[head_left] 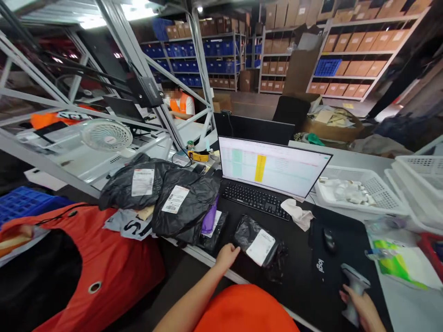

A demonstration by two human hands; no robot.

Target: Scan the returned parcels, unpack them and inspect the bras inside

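My left hand is closed at the left corner of a small black plastic parcel with a white label, its fingertips pinching the edge. The parcel lies flat on the black desk mat in front of the keyboard. At the right, my right hand is wrapped round the grip of a grey barcode scanner, low over the mat. A black mouse lies just beyond it. Left of my left hand are larger labelled black parcels and a purple pouch.
A lit monitor stands behind the keyboard, with a crumpled tissue beside it. White baskets stand at the right. A red bag gapes open at the left, near a metal frame. Another person sits beyond.
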